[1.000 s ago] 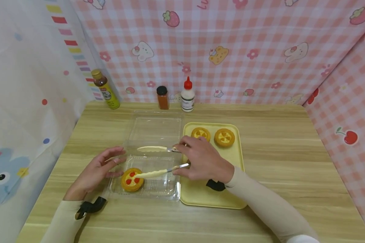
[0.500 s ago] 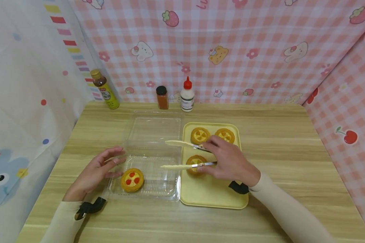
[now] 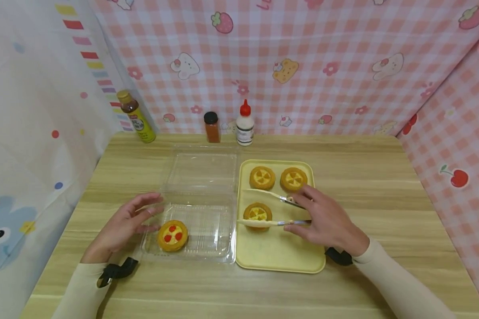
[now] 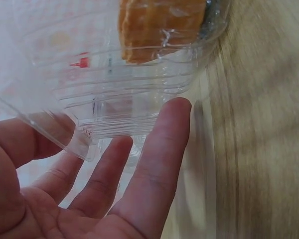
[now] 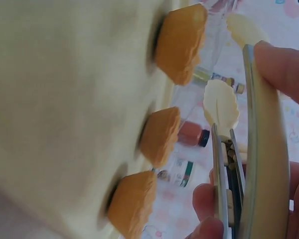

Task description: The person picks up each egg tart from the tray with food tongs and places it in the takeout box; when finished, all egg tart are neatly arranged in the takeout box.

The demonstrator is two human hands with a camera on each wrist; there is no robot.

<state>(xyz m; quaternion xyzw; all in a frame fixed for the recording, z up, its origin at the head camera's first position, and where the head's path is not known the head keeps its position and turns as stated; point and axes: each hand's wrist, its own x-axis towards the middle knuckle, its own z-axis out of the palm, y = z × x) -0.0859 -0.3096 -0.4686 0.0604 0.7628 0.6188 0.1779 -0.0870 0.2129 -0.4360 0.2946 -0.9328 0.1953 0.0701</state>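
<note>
My right hand (image 3: 325,217) holds a pair of tongs (image 3: 289,223) with cream tips, their arms spread apart over the yellow tray (image 3: 279,259). One tip crosses in front of the near egg tart (image 3: 257,212); I cannot tell if they touch. Two more tarts, a left one (image 3: 262,178) and a right one (image 3: 293,178), sit at the tray's far end. At the left edge of a clear plastic box (image 3: 211,235), my left hand (image 3: 121,226) has loosely bent fingers beside the wall. Inside that box lies a tart with red pieces (image 3: 173,235).
The box's clear lid (image 3: 205,170) lies folded back behind it. Along the table's far edge stand a yellow-green bottle (image 3: 139,119), a black-capped jar (image 3: 212,128) and a red-tipped squeeze bottle (image 3: 245,126). Patterned cloth (image 3: 323,44) hangs behind.
My right hand has moved right with the tongs, from above the red-topped tart in the box to over the tray. The left hand has stayed by the box.
</note>
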